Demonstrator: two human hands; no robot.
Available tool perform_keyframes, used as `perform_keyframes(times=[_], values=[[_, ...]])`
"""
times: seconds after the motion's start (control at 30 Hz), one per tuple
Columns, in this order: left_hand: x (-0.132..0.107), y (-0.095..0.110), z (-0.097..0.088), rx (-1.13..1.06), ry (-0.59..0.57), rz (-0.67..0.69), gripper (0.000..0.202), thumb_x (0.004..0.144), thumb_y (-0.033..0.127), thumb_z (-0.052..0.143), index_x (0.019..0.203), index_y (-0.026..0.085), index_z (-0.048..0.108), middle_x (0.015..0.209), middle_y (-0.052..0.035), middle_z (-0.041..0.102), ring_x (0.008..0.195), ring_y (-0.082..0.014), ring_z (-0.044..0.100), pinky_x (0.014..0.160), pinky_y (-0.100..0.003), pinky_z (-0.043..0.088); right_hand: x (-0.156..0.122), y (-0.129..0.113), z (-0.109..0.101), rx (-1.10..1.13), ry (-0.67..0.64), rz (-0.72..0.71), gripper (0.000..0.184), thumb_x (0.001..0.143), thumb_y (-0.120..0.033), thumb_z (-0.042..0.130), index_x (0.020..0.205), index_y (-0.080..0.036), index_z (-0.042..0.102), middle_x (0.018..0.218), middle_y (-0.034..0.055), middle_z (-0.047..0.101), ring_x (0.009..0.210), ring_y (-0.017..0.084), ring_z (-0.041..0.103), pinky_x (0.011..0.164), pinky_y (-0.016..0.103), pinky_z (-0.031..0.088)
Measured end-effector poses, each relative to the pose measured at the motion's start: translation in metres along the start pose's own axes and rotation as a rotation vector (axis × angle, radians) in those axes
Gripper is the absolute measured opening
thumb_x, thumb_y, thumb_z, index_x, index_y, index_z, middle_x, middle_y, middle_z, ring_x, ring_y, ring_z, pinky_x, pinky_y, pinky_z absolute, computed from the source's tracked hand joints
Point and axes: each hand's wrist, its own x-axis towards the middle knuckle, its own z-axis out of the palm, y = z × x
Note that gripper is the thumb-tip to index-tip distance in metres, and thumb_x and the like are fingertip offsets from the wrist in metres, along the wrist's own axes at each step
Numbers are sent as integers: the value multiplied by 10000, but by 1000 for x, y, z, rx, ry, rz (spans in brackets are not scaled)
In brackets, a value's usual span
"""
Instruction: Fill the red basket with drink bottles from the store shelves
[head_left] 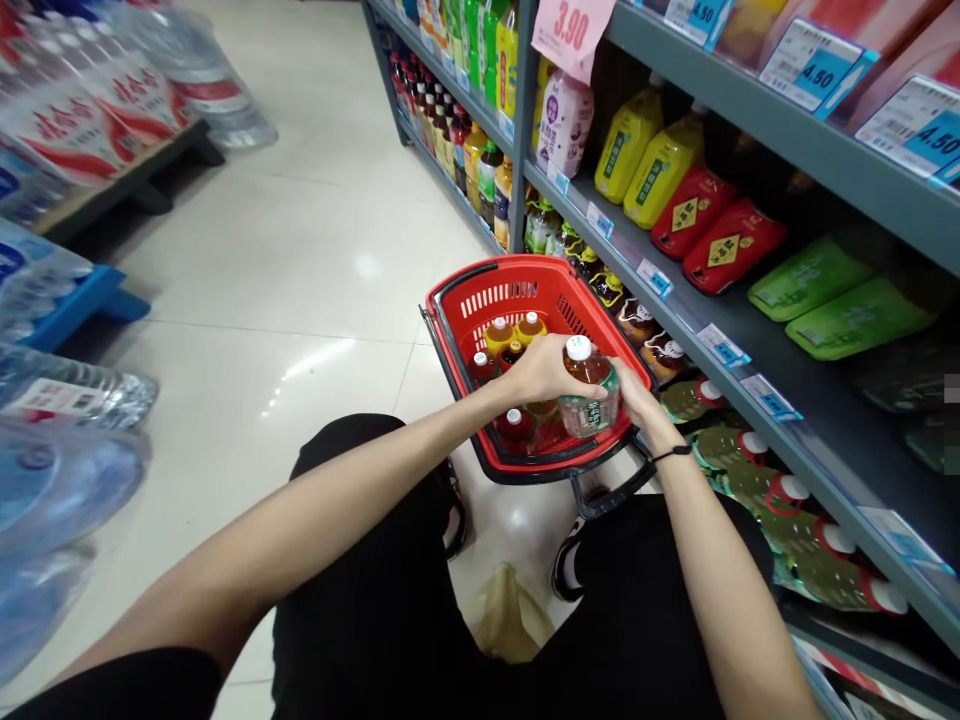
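Note:
A bottle (pixel 591 412) with a white cap, brown drink at its top and a green label stands upright over the right front part of a red shopping basket (pixel 551 460). My left hand (pixel 546 370) is closed round the bottle's upper left side. From the right, my right hand (pixel 634 392) is closed against the same bottle, its fingers partly hidden behind it. Inside the basket stand several bottles, among them a yellow one (pixel 531 326) at the back and a dark red one (pixel 515 428) at the front left. The basket's black handle (pixel 615 492) hangs over the near side.
A grey shelf (pixel 660 262) with yellow, red and green drink packs runs along the right. Large bottles (pixel 810 530) lie on its lower level. Packs of water bottles (pixel 75 110) stand on pallets at the left. My knees flank the basket on the tiled floor (pixel 300 270).

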Motion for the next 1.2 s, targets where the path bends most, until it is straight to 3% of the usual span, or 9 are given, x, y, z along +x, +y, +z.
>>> perform_keyframes(times=[0.1,0.27,0.43,0.53,0.63,0.87,1.2], values=[[8,-14,30,244,-19,-101,581,625,553,927,1027,163,769,972,-73,815,936,-310,766,887,-391,580,6,-3,-11,-13,60,55,390,951,-588,551,880,-244,723,868,71,792,935,279,756,838,397,636],[13,-50,77,431,-130,-254,661,689,582,874,1189,181,712,1112,-124,800,1075,-344,751,935,-391,563,3,-6,-27,-89,146,132,356,971,-529,532,863,-225,685,833,77,753,750,217,728,729,360,642],[12,-77,103,493,-242,-327,806,671,567,909,1316,156,655,1160,-175,781,1110,-380,734,978,-427,550,-10,-10,-29,-291,187,-88,223,920,-426,596,907,-230,703,886,82,766,843,264,734,843,462,634],[15,-88,109,536,-294,-370,842,678,584,913,1346,144,650,1168,-191,775,1126,-388,728,990,-430,546,-16,-19,-29,-305,302,-210,199,915,-370,561,961,-226,689,928,93,768,881,274,733,906,482,623],[20,-93,111,574,-341,-380,801,703,614,897,1317,149,679,1187,-187,773,1155,-375,720,1007,-411,543,-21,-27,-31,-302,359,-240,179,912,-355,551,951,-228,671,941,98,758,866,275,727,936,483,611],[22,-89,110,686,-486,-400,697,745,588,890,1220,110,711,1233,-226,740,1184,-388,707,996,-414,556,-29,-30,-28,-362,285,-300,157,913,-314,531,961,-222,649,945,99,742,879,280,717,918,479,595],[15,-87,102,719,-598,-267,556,835,526,830,1162,91,715,1177,-229,734,1192,-384,689,1035,-420,530,-33,-33,-22,-380,256,-298,104,901,-294,540,918,-238,627,901,77,726,827,256,705,866,423,590]])
